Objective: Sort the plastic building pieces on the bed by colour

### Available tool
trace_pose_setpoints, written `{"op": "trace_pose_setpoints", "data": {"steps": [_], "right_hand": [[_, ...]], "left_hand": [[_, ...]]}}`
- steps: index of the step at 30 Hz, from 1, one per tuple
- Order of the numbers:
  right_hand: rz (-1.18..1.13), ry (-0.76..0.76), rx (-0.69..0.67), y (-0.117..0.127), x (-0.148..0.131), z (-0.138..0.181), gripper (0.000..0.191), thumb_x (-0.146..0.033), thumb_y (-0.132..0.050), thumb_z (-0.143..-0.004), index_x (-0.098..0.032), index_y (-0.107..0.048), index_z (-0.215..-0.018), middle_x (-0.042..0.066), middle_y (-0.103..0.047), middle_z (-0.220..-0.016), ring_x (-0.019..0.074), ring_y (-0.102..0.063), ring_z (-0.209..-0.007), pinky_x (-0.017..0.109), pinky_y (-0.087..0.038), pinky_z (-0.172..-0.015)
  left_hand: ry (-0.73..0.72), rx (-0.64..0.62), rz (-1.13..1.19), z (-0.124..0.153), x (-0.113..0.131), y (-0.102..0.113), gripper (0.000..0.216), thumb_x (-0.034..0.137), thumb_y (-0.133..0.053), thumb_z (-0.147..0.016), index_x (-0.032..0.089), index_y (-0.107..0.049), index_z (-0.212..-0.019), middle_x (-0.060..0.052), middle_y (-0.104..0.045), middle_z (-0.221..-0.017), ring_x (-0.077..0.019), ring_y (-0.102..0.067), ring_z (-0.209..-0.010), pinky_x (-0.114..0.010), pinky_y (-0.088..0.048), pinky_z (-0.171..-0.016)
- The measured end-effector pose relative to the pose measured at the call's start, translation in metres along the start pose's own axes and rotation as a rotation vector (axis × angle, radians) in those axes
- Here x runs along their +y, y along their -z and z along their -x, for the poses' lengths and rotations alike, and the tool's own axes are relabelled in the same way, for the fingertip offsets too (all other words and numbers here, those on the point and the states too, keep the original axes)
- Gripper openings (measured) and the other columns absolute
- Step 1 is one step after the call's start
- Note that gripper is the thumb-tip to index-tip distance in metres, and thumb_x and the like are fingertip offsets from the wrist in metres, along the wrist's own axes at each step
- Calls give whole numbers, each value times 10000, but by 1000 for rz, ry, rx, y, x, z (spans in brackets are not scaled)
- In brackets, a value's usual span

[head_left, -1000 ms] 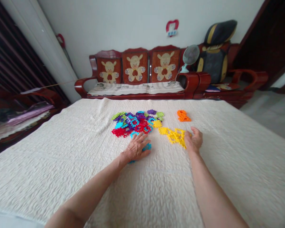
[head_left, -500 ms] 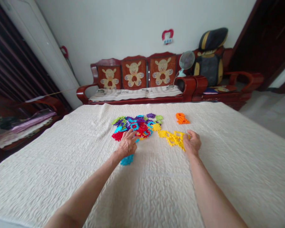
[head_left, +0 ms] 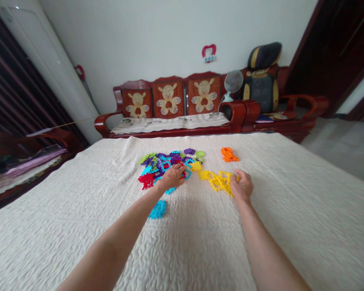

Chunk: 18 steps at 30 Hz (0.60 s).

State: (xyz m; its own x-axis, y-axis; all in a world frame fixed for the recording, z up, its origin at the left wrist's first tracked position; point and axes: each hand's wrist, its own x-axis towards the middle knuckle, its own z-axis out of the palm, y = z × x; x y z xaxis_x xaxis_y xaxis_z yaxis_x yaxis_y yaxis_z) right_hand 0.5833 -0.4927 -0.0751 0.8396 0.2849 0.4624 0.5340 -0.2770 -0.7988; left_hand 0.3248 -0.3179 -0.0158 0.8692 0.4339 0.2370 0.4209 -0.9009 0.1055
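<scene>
In the head view a heap of colourful toothed plastic gear pieces (head_left: 157, 161) lies on the quilted white cloth. My left hand (head_left: 172, 176) reaches over the front right of this heap, its fingers stretched onto the red pieces and hiding part of them. A single yellow gear piece (head_left: 196, 166) sits at the heap's right edge. To the right, several yellow pieces (head_left: 220, 182) lie in a cluster. My right hand (head_left: 242, 185) is at that cluster's right end, thumb and fingers closed on a yellow piece there.
Orange pieces (head_left: 229, 154) lie farther back on the right. Blue pieces (head_left: 157, 209) lie nearer to me, left of centre. Behind the cloth-covered table (head_left: 200, 250) stands a wooden sofa (head_left: 170, 133) with bear cushions, and a small fan (head_left: 233, 82).
My left hand has moved right and a little up, from the red and blue pieces at the front onto the red middle. My right hand stays at the yellow cluster. The view has shifted slightly.
</scene>
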Motion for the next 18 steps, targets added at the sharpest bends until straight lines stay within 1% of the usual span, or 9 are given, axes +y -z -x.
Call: {"op": "trace_pose_setpoints", "data": {"steps": [3, 5, 7, 9, 11, 13, 15, 18], "right_hand": [[-5, 12, 10, -1, 0, 0, 330, -314, -501, -700, -189, -702, -930, 111, -679, -951, 257, -599, -898, 411, -489, -910], [-7, 6, 17, -2, 0, 0, 330, -311, -494, -698, -186, -700, -924, 116, -679, -952, 261, -599, -900, 416, -490, -910], [-12, 4, 19, -1, -1, 1, 328, -309, -490, -697, -185, -698, -918, 121, -680, -955, 265, -599, -902, 422, -489, -910], [-14, 7, 19, -1, -2, 1, 323, -303, -492, -693, -188, -697, -914, 120, -681, -951, 266, -598, -898, 422, -489, -909], [-8, 10, 20, -1, -3, 1, 323, -295, -492, -688, -191, -699, -913, 117, -682, -943, 263, -598, -891, 416, -489, -904], [2, 15, 22, -1, -2, 1, 327, -289, -487, -688, -192, -702, -915, 114, -685, -938, 259, -598, -882, 409, -490, -897], [11, 27, 21, -1, -1, 1, 330, -286, -481, -694, -191, -707, -914, 111, -688, -930, 255, -597, -874, 402, -490, -890], [18, 46, 20, -2, 0, 0, 335, -286, -481, -697, -189, -715, -917, 110, -692, -925, 252, -596, -867, 394, -489, -883]], "left_hand": [[-60, 72, 23, 8, -6, -2, 574, 149, -612, -750, 198, -582, -1321, -120, -658, -1240, -263, -600, -1192, -409, -483, -1070], [-57, 108, 38, 13, -10, -1, 579, 114, -585, -742, 196, -585, -1316, -108, -673, -1227, -248, -611, -1168, -400, -493, -1056], [-21, 127, 37, 18, -14, 1, 521, 92, -550, -762, 190, -618, -1270, -98, -699, -1157, -235, -632, -1115, -383, -509, -1026], [11, 133, 31, 23, -18, 2, 420, 98, -522, -804, 185, -663, -1190, -95, -715, -1067, -227, -648, -1050, -368, -524, -989], [33, 153, 37, 27, -23, 3, 365, 103, -495, -836, 183, -683, -1138, -93, -719, -1035, -217, -657, -1010, -351, -533, -958], [74, 205, 56, 31, -27, 4, 372, 101, -477, -850, 178, -676, -1155, -93, -720, -1061, -207, -664, -1004, -335, -536, -944], [140, 282, 72, 33, -33, 6, 394, 99, -472, -855, 169, -659, -1194, -94, -721, -1077, -202, -671, -1005, -324, -537, -938], [245, 398, 65, 35, -44, 13, 409, 110, -483, -860, 165, -639, -1234, -96, -722, -1108, -210, -671, -1039, -331, -527, -971]]}}
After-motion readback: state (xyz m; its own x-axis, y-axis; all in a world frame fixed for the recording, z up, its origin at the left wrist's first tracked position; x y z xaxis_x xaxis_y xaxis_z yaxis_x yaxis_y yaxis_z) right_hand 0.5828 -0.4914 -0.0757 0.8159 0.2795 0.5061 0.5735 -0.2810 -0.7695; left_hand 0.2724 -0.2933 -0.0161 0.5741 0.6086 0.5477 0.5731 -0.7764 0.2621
